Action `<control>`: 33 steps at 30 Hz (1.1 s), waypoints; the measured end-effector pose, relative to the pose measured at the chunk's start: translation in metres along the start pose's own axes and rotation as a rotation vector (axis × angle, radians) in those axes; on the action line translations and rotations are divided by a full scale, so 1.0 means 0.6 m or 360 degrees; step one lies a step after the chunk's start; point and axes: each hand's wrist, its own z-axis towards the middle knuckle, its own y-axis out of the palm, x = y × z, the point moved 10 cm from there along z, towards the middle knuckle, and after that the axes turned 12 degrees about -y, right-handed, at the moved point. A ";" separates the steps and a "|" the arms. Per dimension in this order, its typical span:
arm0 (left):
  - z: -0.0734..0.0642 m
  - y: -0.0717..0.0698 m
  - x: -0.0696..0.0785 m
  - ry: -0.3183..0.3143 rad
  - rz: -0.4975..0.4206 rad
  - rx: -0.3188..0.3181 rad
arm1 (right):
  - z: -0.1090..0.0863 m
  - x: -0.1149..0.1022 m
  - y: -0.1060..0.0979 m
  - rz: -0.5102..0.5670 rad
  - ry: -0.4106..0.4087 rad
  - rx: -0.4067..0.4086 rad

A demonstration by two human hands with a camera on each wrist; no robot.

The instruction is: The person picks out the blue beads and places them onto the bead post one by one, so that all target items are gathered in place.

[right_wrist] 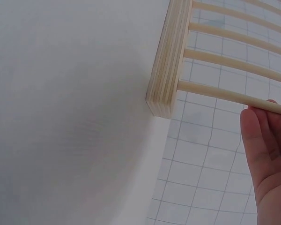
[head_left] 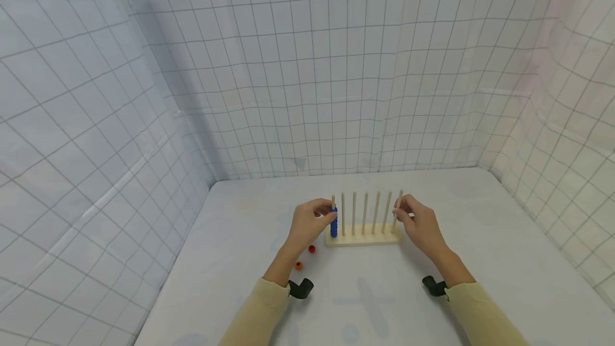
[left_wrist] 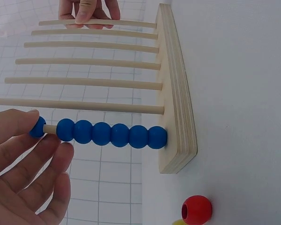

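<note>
A wooden peg rack (head_left: 365,240) stands on the table, with several upright pegs in one row. On its leftmost peg is a stack of touching blue beads (left_wrist: 101,134) that reaches down to the base. My left hand (head_left: 307,223) pinches one more blue bead (left_wrist: 38,127) between thumb and fingers, threaded on the same peg, with a short gap of bare wood below it. At the opposite end, my right hand (head_left: 420,226) holds the upper part of the rightmost peg (right_wrist: 225,94) between thumb and fingertips. The other pegs carry no beads.
Left of the rack a red bead (head_left: 312,249) lies on the white table (head_left: 259,212), and an orange bead (head_left: 299,265) lies nearer me. The left wrist view catches a yellow sliver (left_wrist: 179,222) beside the red bead. Grid-patterned cloth (head_left: 336,95) hangs behind and at both sides.
</note>
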 end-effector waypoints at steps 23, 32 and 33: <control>-0.004 0.014 -0.023 -0.0011 -0.0007 -0.0041 | -0.009 0.006 0.002 0.0020 0.0033 0.0022; -0.003 0.011 -0.019 -0.0032 -0.0017 -0.0096 | -0.008 0.008 0.001 0.0050 0.0083 0.0020; -0.004 0.011 -0.018 -0.0035 -0.0018 -0.0105 | -0.008 0.008 0.000 0.0060 0.0092 0.0022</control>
